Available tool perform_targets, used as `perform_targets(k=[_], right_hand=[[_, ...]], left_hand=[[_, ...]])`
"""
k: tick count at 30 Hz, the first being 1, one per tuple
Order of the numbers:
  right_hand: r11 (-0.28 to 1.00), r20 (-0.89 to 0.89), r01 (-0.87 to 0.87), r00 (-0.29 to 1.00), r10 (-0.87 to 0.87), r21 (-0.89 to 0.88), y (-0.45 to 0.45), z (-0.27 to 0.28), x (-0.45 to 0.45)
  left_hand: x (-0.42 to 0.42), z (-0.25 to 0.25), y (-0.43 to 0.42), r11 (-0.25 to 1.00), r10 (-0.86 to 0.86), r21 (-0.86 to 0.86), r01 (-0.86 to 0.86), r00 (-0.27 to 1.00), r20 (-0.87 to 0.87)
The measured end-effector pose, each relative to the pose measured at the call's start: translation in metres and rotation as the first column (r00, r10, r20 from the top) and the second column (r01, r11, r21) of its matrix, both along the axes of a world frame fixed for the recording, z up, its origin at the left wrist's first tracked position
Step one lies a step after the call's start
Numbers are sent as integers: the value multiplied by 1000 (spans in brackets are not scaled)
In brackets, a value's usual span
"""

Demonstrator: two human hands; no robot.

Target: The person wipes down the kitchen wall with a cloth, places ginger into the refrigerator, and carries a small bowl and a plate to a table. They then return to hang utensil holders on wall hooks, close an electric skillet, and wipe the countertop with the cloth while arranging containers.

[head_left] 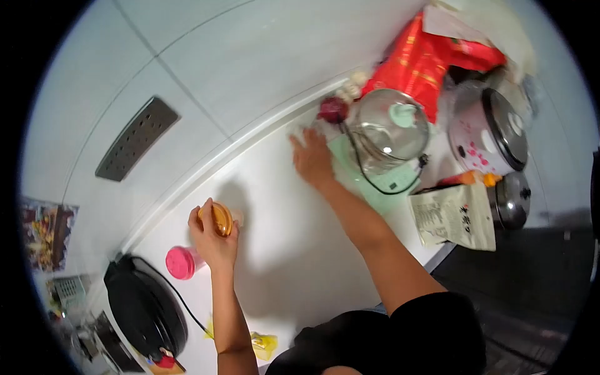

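My left hand (pixel 214 245) is wrapped round a small jar with an orange lid (pixel 221 219) on the white counter. A pink-lidded jar (pixel 180 263) stands close by, to the left of that hand. My right hand (pixel 312 157) reaches toward the back of the counter, slightly blurred, its fingers spread and holding nothing. Nearest to it are a dark red onion (pixel 333 109) and a pale green electric pot base (pixel 356 172). On that base sits a clear pot with a glass lid (pixel 394 125), its black cord (pixel 357 153) hanging across the front.
At the right are a pink-flowered rice cooker (pixel 481 131), a beige packet (pixel 453 215), a small lidded pot (pixel 514 200) and a red bag (pixel 409 65). A black electric pan (pixel 144 306) stands at left, its cord running along the counter. A power strip (pixel 137 139) is wall-mounted.
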State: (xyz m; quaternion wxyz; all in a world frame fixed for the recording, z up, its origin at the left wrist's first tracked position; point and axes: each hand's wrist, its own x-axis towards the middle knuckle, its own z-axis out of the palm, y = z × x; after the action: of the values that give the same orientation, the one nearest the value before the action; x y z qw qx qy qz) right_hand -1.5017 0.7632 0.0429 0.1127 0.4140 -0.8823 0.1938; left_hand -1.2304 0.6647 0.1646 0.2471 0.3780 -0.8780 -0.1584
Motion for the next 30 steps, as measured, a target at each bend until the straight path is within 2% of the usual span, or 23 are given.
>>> perform_targets(k=[3, 8, 10, 13, 14, 17, 18, 20, 21, 22, 23, 24, 25, 26, 27, 28, 29, 30], right_hand=[[989, -18, -139, 990, 138, -50, 56, -2, 43], [956, 178, -289, 945, 275, 54, 198, 39, 134], [962, 190, -268, 948, 254, 49, 241, 42, 158], [970, 182, -242, 954, 238, 3, 258, 39, 165], [971, 183, -238, 954, 237, -17, 259, 38, 168], [971, 147, -227, 960, 237, -78, 259, 47, 168], [953, 182, -264, 940, 288, -148, 262, 41, 164], [902, 238, -325, 888, 395, -285, 265, 21, 148], [875, 284, -93, 925, 253, -476, 264, 35, 142], [771, 361, 143, 925, 119, -621, 262, 49, 132], [653, 369, 273, 929, 11, -707, 259, 49, 108], [564, 428, 406, 898, -102, -719, 252, 64, 82], [492, 626, 601, 768, -138, -629, 248, 72, 51], [253, 596, 613, 789, -147, -749, 234, 64, 16], [134, 642, 670, 740, -201, -730, 224, 43, -27], [13, 691, 715, 680, -246, -699, 220, 27, -60], [116, 755, 801, 593, -280, -587, 222, 39, -73], [216, 800, 863, 504, -326, -456, 222, 52, -86]], left_hand=[[-15, 0, -2, 995, 25, 92, -31, 997, 68], [-19, -1, 1, 999, 22, 25, -26, 987, 162], [-17, 0, 1, 999, 22, 28, -28, 982, 187], [-13, -10, -6, 997, -29, -67, 43, 981, 191], [-11, -10, -5, 973, -10, -223, 64, 971, 237], [-16, 19, 31, 927, 38, -373, 47, 975, 219], [-14, 29, 44, 943, -93, -307, 127, 988, 123], [-23, 16, 70, 957, -254, -171, 236, 963, -93], [-27, 13, 86, 939, -344, -84, 335, 923, -171], [-33, 13, 106, 928, -328, 102, 358, 916, -231], [-42, 0, 118, 848, -233, 401, 347, 923, -306], [-58, -8, 129, 713, -138, 621, 326, 933, -332], [-73, -35, 130, 578, -89, 738, 349, 925, -369], [-89, -21, 146, 329, 37, 891, 312, 939, -343], [-107, -28, 152, 183, 95, 943, 278, 950, -298], [-124, -39, 157, 121, 92, 945, 304, 945, -315], [-139, -39, 166, 59, 110, 942, 329, 936, -334], [-153, -37, 174, -39, 198, 937, 348, 921, -334]])
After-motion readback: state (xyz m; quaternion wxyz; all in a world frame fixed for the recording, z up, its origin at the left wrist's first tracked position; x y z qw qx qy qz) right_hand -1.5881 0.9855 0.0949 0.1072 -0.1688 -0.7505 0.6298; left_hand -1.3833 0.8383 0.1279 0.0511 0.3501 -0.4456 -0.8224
